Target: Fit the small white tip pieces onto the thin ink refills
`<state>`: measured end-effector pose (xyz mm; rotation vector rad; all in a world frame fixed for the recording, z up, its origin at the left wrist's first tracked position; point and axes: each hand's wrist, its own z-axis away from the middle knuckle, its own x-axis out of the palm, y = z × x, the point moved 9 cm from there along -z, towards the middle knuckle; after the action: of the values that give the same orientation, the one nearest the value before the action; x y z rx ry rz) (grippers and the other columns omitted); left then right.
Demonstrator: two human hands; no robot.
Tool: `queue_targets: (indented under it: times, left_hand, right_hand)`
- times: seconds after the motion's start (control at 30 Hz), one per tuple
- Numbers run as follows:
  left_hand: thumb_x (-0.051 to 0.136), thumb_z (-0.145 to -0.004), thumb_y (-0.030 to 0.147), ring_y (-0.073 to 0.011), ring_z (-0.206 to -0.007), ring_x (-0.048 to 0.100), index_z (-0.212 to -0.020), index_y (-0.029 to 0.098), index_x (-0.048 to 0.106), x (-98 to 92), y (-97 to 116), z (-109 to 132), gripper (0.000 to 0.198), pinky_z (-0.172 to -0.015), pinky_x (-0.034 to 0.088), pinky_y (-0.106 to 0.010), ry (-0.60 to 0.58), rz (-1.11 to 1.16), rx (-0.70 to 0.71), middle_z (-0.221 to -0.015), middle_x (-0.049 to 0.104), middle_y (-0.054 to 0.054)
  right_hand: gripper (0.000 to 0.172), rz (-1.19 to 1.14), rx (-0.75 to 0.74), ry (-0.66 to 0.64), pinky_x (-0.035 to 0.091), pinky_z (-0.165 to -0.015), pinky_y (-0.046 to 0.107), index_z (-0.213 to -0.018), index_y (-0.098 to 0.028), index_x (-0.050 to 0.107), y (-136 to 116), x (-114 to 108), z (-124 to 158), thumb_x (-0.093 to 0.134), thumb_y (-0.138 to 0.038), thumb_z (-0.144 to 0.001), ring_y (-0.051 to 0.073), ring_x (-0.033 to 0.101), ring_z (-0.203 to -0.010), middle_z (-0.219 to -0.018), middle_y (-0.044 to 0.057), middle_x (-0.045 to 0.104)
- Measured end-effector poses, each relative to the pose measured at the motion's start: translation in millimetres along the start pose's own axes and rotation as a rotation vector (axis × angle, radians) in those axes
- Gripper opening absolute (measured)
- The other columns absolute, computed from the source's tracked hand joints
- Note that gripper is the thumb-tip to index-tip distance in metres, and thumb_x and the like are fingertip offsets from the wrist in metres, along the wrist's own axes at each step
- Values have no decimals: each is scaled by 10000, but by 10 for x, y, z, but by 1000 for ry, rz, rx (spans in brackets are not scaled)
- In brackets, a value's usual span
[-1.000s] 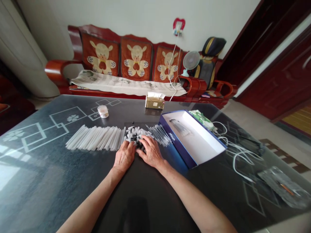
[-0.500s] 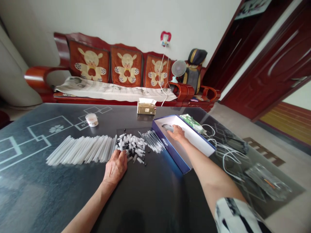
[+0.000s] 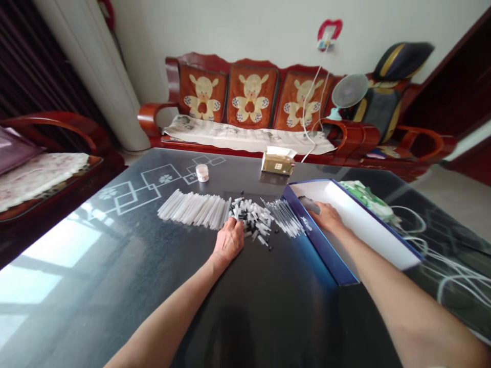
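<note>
My left hand rests palm down on the dark table at the near edge of a loose pile of small white and black pen parts. To the pile's left lies a long row of clear plastic tubes, and to its right a bunch of thin clear pen refills. My right hand reaches over the blue wall of a white-lined box. Its fingertips are at a small dark bundle of refills. I cannot tell whether that hand grips the bundle.
A small round jar and a tissue box stand beyond the parts on the patterned dark glass table. A green-and-white packet and white cables lie right of the box. A red wooden sofa stands behind.
My right hand has moved from the pile into the box. My left hand has shifted slightly toward me, uncovering more of the pile. The view has swung left.
</note>
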<state>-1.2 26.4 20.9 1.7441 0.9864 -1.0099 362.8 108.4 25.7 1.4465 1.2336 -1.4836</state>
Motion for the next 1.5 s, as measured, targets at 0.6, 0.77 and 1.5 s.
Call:
queue_targets:
  times: [0.6,0.77,1.5]
  left_hand:
    - [398,-930,228,-183,-866,566,-944,196,597,24,-14,5,201,-665,445,-244,-27,-11,-17,-982,564,-79]
    - [404,-921,219,-183,-862,575,-998,200,609,3,-10,12,219,-658,455,-245,-21,-6,-16,-998,583,-81]
    - [503,-860,497,-106,-564,556,-886,135,680,-48,276,-7,404,-503,430,-213,-42,1277,-398,-788,678,-38]
  right_hand:
    - [278,211,-124,-54,428,-713,257,-878,-137,710,-375,-175,149,460,-255,-900,199,645,-872,-972,136,684]
    - [292,186,-106,14,441,-795,271,-960,-141,695,-409,-355,225,444,-279,-907,215,637,-945,-1064,147,665]
    - [371,-1311,-147,-265,542,-578,278,-850,-195,692,-1900,33,1924,596,-548,-790,189,667,-665,-734,24,699]
